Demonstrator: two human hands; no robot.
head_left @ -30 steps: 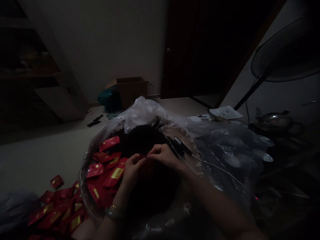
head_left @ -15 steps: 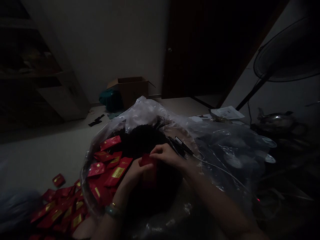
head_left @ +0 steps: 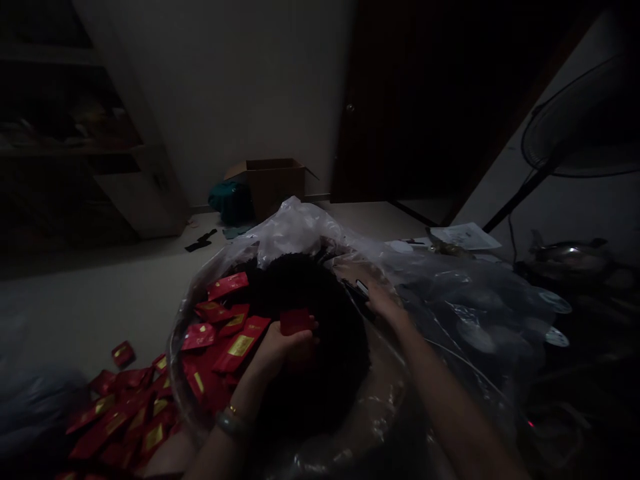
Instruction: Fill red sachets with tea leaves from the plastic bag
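My left hand (head_left: 280, 347) pinches a small red foil packet (head_left: 296, 321) upright, thumb across its front. Below it lies a mound of loose black material (head_left: 310, 280), too dark to make out closely. My right hand (head_left: 387, 307) is at the right side of the mound, its fingers around a dark slim handheld device (head_left: 361, 291) with a pale end and a white cable; the fingertips are partly hidden. Several red packets (head_left: 241, 345) with gold labels lie on the left part of the mound, inside the clear plastic bag (head_left: 293, 223).
More red packets (head_left: 120, 420) are heaped at the lower left, outside the bag's rim. An open cardboard box (head_left: 277, 180) and a teal bundle (head_left: 230, 200) stand by the wall. To the right are a standing fan (head_left: 575, 127), papers (head_left: 465, 237) and more plastic sheeting.
My right hand has left the red packet and moved right to the corded device. My left hand still holds the packet, in nearly the same place. The view has shifted slightly.
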